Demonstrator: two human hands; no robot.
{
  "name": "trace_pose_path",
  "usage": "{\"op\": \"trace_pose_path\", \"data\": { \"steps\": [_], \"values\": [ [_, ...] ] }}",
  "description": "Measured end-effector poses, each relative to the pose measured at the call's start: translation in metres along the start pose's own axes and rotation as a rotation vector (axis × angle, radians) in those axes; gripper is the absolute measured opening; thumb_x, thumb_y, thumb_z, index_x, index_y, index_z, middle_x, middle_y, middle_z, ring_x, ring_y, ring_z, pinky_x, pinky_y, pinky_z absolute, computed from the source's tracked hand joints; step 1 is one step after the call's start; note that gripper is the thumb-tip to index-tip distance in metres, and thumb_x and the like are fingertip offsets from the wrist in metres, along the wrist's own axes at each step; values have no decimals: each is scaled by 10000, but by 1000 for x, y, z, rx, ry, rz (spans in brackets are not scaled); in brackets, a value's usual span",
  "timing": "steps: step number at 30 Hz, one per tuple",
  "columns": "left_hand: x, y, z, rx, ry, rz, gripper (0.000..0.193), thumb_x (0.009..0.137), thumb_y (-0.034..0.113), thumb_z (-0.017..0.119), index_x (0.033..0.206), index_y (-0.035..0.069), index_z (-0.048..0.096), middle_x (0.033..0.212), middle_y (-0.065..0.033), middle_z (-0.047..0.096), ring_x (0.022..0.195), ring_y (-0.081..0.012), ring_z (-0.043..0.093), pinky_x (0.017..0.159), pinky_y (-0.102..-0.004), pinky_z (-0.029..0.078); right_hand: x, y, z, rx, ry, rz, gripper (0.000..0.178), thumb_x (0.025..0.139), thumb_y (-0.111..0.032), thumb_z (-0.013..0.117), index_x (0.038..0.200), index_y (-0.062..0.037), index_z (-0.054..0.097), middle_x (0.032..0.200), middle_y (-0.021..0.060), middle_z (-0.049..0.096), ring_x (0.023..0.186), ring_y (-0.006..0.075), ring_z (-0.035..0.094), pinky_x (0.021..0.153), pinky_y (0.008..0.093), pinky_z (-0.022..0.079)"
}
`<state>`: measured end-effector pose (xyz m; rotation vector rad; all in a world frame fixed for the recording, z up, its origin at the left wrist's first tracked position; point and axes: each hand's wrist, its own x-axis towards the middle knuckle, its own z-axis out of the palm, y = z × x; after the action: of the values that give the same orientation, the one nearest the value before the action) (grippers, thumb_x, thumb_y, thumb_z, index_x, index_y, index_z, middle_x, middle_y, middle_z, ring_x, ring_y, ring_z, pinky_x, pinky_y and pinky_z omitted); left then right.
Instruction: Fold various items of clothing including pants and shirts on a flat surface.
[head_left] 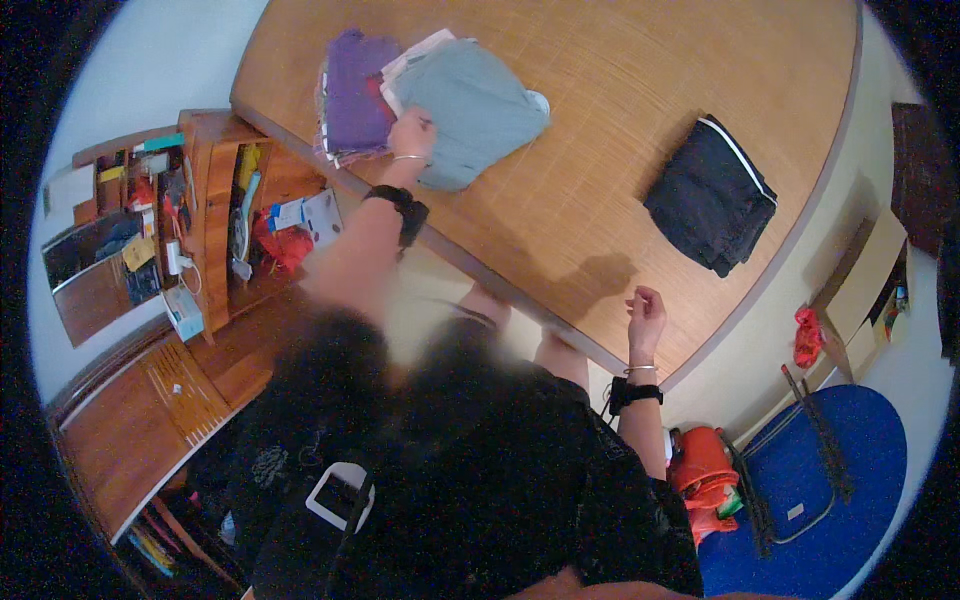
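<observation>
My left hand [412, 132] reaches over the near left part of the table, its fingers closed at the left edge of a grey-green folded garment [470, 105]. Beside that garment, to the left, lies a stack of folded clothes with a purple one [360, 90] on top. A pale pink cloth [432, 45] shows from under the grey-green one. My right hand [646, 312] hovers near the table's front edge, fingers loosely bent and apart, with nothing visible in it. Farther right sits a folded black garment [712, 197] with a white stripe, apart from both hands.
The clothes rest on a wooden-patterned table [590, 120] with a dark rim. Wooden shelves [205, 220] full of small items stand at the left. On the right are a blue round folding seat or tabletop [860, 470] with metal legs and a red-orange container [703, 462].
</observation>
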<state>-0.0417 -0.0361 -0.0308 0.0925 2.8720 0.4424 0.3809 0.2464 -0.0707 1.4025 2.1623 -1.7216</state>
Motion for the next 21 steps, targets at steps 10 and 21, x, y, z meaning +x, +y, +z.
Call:
{"op": "trace_pose_path", "data": {
  "steps": [10, 21],
  "values": [
    [-6, 6, 10, 71, 706, 422, 170, 672, 25, 576, 841, 30, 590, 787, -170, 608, 738, -338, 582, 669, -405, 466, 18, -65, 19, -116, -128, -321, 124, 855, -39, 516, 959, 14, 560, 813, 88, 595, 672, 154, 597, 605, 256, 487],
    [-112, 62, 47, -407, -296, 742, 78, 647, 42, 535, 724, 42, 548, 717, -160, 541, 696, -347, 542, 610, -434, 444, 13, -23, 30, -229, -196, -250, 116, 831, -70, 532, 913, -6, 583, 818, 159, 599, 662, 247, 609, 609, 335, 492]
  ]
}}
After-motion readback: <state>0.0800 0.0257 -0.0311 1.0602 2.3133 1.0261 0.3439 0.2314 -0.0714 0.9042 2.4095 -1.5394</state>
